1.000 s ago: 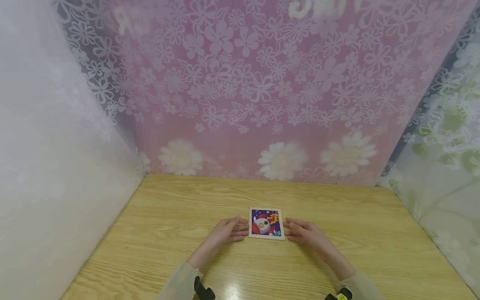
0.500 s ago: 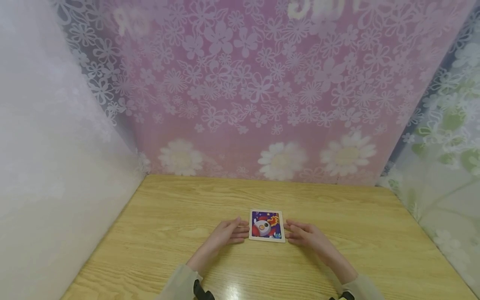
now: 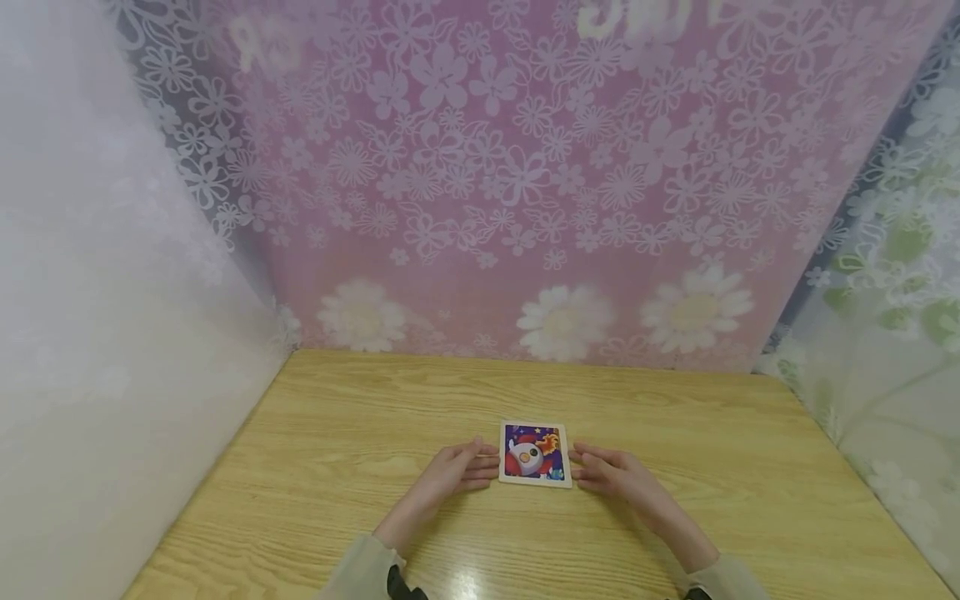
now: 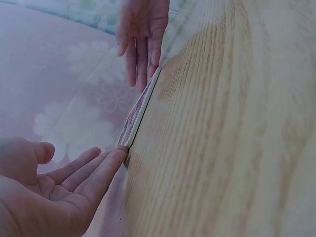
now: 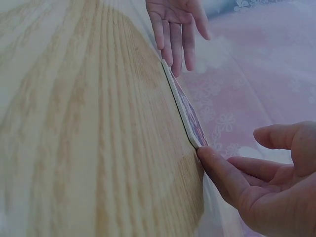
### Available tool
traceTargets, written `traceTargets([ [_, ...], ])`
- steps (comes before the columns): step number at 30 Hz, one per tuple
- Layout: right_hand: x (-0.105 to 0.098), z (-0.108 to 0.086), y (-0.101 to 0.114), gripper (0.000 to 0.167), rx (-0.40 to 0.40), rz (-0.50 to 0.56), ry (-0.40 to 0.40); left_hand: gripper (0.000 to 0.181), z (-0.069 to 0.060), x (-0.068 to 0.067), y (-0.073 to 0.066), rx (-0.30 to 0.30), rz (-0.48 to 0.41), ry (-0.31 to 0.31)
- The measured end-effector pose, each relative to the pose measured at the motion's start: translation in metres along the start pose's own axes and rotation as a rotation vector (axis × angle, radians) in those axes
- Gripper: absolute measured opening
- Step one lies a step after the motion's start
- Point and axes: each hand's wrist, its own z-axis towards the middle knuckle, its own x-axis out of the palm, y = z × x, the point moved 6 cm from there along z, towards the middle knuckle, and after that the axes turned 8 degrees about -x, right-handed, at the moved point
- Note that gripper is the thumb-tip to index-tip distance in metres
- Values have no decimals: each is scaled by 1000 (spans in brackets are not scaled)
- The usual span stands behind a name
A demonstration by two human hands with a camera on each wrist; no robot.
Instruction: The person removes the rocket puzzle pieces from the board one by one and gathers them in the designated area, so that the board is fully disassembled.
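pink floral backdrop (image 3: 480, 167): lettering (image 3: 596, 23) cut off at the top. wooden table (image 3: 300, 467): near edge out of frame. left hand (image 3: 453, 468) and right hand (image 3: 615, 473): palms facing, fingers extended and uncurled, fingertips at opposite edges of the square picture tile (image 3: 535, 454). tile: flat on the table between the hands, print hard to make out in both wrist views. black wristbands (image 3: 402, 586): mostly cut off below.

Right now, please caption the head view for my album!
Left hand and right hand flank a square picture tile on the wooden table.
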Motion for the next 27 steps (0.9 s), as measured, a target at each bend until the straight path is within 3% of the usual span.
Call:
traceTargets([
  [27,2,-10,0,61,3,7,-1,56,-11,4,1,5,4,27],
])
